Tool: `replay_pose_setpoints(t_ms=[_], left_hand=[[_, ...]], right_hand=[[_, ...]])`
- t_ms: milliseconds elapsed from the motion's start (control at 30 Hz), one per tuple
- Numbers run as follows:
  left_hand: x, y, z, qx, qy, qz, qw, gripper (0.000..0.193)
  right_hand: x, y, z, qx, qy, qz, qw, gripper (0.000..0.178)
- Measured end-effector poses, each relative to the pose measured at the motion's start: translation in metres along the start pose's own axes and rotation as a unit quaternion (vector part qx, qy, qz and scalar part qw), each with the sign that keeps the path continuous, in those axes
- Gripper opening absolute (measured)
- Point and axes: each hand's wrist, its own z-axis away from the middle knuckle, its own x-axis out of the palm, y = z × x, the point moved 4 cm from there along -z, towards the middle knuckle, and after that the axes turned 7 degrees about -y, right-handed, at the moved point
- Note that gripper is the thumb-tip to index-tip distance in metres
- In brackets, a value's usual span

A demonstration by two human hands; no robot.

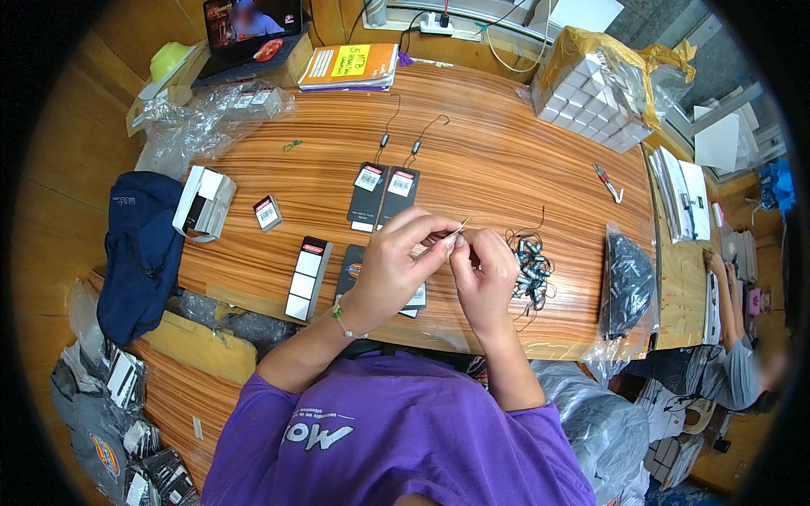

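Note:
My left hand (396,266) and my right hand (488,274) meet above the table's near middle, both with fingers pinched. Between their fingertips is a thin pale piece (463,225), too small to name. Beyond my left hand lie two dark hang tags (364,207) with white stickers, their black string loops (416,145) stretching away from me. Partly hidden below my left hand and wrist are more dark tags (352,268). To its left lies a dark strip with white labels (305,282). A tangle of black tag strings (531,271) lies right of my right hand.
A white box (207,202) and a navy bag (139,253) are at the left. Red-handled pliers (607,183), a plastic-wrapped black bundle (629,282) and stacked white boxes (591,97) stand right. Notebooks (350,67) and a laptop (245,38) are behind. Another person (738,363) works at far right.

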Motion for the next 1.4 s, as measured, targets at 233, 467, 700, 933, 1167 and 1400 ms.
replay_pose_setpoints(t_ms=[233,467,700,933,1167,1400], left_hand=[[0.000,0.002,0.000,0.002,-0.006,-0.018,1.000,0.018],[0.003,0.004,0.002,0.057,-0.014,-0.089,0.994,0.019],[-0.005,-0.007,0.001,-0.038,-0.005,0.074,0.996,0.016],[0.000,-0.005,-0.001,-0.048,-0.028,0.110,0.992,0.015],[0.000,-0.006,0.000,-0.044,-0.010,0.080,0.996,0.015],[-0.002,-0.001,-0.001,-0.017,-0.016,0.035,0.999,0.016]], right_hand=[[0.006,0.014,0.002,0.079,-0.022,-0.128,0.988,0.007],[0.011,0.024,0.005,0.214,-0.063,-0.332,0.917,0.011],[-0.011,0.017,-0.005,0.075,-0.013,-0.124,0.989,0.016],[-0.005,0.031,0.003,0.157,-0.087,-0.251,0.951,0.017],[-0.005,0.026,0.002,0.171,-0.101,-0.223,0.954,0.016],[-0.006,0.024,0.003,0.160,-0.093,-0.187,0.965,0.015]])
